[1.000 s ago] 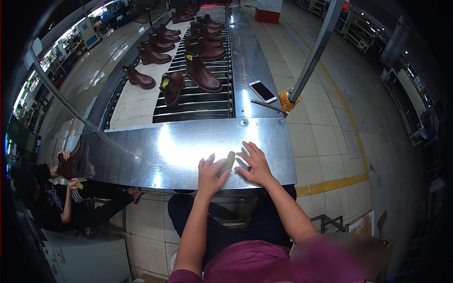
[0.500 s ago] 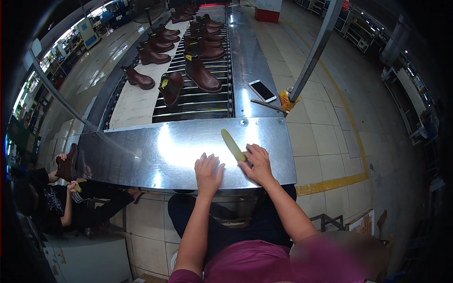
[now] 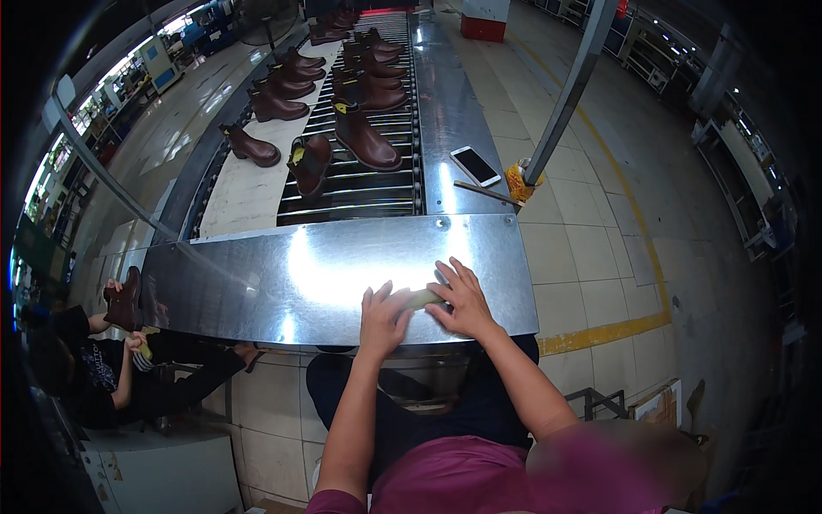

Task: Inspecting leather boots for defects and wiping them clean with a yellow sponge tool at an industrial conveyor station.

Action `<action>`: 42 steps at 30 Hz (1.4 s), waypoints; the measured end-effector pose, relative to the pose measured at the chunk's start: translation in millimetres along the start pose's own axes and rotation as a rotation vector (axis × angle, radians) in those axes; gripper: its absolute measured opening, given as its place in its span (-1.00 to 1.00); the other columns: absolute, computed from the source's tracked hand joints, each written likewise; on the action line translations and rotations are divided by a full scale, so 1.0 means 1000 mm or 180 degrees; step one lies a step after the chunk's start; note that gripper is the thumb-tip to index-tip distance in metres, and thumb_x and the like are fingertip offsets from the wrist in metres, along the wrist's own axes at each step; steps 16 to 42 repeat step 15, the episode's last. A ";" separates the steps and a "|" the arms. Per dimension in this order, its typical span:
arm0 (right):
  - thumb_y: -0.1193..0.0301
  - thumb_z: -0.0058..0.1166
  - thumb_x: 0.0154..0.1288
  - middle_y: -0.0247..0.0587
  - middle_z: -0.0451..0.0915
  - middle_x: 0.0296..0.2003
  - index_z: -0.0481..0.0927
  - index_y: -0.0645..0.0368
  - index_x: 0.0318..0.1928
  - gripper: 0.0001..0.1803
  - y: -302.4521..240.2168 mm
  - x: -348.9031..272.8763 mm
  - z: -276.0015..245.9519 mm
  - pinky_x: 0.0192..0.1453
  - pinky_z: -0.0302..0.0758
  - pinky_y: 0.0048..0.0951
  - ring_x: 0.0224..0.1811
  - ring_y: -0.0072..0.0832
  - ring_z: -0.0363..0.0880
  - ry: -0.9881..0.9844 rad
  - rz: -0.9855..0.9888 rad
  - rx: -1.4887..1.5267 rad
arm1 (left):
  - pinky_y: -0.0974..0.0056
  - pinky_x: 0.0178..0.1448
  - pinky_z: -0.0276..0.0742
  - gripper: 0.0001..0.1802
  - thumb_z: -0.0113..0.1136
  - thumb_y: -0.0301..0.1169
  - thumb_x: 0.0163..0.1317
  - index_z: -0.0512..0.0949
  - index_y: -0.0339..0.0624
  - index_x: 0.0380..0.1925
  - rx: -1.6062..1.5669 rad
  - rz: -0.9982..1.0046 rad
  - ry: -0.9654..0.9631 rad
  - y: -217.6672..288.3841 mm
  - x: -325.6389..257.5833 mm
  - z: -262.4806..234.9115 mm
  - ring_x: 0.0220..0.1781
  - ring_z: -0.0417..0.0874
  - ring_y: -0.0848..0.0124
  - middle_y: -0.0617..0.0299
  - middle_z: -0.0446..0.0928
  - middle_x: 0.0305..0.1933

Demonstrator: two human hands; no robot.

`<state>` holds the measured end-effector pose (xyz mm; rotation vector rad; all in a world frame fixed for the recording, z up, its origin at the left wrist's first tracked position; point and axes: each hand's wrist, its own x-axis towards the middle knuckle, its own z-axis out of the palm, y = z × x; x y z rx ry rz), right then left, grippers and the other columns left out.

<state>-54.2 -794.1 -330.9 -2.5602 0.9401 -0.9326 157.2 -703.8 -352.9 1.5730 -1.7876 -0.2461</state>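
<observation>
A long, thin yellow-green insole [image 3: 424, 298] lies sideways between my hands, low over the near metal tabletop. My right hand [image 3: 462, 301] grips its right end, thumb on the near side and fingers stretched beyond the far side. At the other end, the fingers and thumb of my left hand [image 3: 384, 319] close around it. Both ends are covered by my hands, so only the middle shows.
Brown ankle boots [image 3: 366, 137] stand on the roller conveyor [image 3: 351, 206] ahead, others on a pale board [image 3: 244, 193] beside it. A phone [image 3: 476, 166] lies right, near a metal post [image 3: 569, 94]. At left, a seated co-worker holds a boot [image 3: 125, 300].
The insole, pointing away from me in my right hand before, has turned sideways and come nearer. My left hand, spread on the tabletop earlier, has taken its left end.
</observation>
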 end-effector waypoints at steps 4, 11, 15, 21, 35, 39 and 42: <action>0.18 0.40 0.25 0.10 0.52 0.36 0.71 0.12 0.11 -0.53 0.011 -0.005 0.014 0.56 0.22 0.11 0.54 0.13 0.29 0.0144 0.0519 -0.0259 | -0.18 0.55 0.27 -0.56 0.39 -0.41 0.27 0.65 -0.09 0.18 -0.0205 -0.0261 0.0673 0.000 0.003 0.007 0.44 0.49 -0.12 0.03 0.66 0.24; 0.19 0.39 0.27 0.01 0.61 0.28 0.74 0.10 0.06 -0.59 0.015 -0.006 0.007 0.56 0.25 0.05 0.50 0.04 0.39 0.0006 0.0121 0.0202 | -0.17 0.52 0.28 -0.47 0.43 -0.23 0.28 0.62 -0.12 0.23 -0.0008 -0.0255 0.0581 -0.001 0.004 0.007 0.47 0.46 -0.14 0.00 0.63 0.30; 0.13 0.39 0.29 -0.02 0.51 0.40 0.71 -0.02 0.21 -0.49 0.013 -0.005 0.003 0.59 0.22 0.05 0.56 0.04 0.31 -0.0237 0.0066 0.0234 | -0.23 0.56 0.18 -0.40 0.44 -0.09 0.26 0.61 -0.09 0.25 0.0198 -0.0191 0.0164 0.009 0.008 0.001 0.50 0.43 -0.13 0.03 0.60 0.34; 0.13 0.39 0.29 -0.02 0.51 0.40 0.71 -0.02 0.21 -0.49 0.013 -0.005 0.003 0.59 0.22 0.05 0.56 0.04 0.31 -0.0237 0.0066 0.0234 | -0.23 0.56 0.18 -0.40 0.44 -0.09 0.26 0.61 -0.09 0.25 0.0198 -0.0191 0.0164 0.009 0.008 0.001 0.50 0.43 -0.13 0.03 0.60 0.34; 0.13 0.39 0.29 -0.02 0.51 0.40 0.71 -0.02 0.21 -0.49 0.013 -0.005 0.003 0.59 0.22 0.05 0.56 0.04 0.31 -0.0237 0.0066 0.0234 | -0.23 0.56 0.18 -0.40 0.44 -0.09 0.26 0.61 -0.09 0.25 0.0198 -0.0191 0.0164 0.009 0.008 0.001 0.50 0.43 -0.13 0.03 0.60 0.34; 0.13 0.39 0.29 -0.02 0.51 0.40 0.71 -0.02 0.21 -0.49 0.013 -0.005 0.003 0.59 0.22 0.05 0.56 0.04 0.31 -0.0237 0.0066 0.0234 | -0.23 0.56 0.18 -0.40 0.44 -0.09 0.26 0.61 -0.09 0.25 0.0198 -0.0191 0.0164 0.009 0.008 0.001 0.50 0.43 -0.13 0.03 0.60 0.34; 0.13 0.39 0.29 -0.02 0.51 0.40 0.71 -0.02 0.21 -0.49 0.013 -0.005 0.003 0.59 0.22 0.05 0.56 0.04 0.31 -0.0237 0.0066 0.0234 | -0.23 0.56 0.18 -0.40 0.44 -0.09 0.26 0.61 -0.09 0.25 0.0198 -0.0191 0.0164 0.009 0.008 0.001 0.50 0.43 -0.13 0.03 0.60 0.34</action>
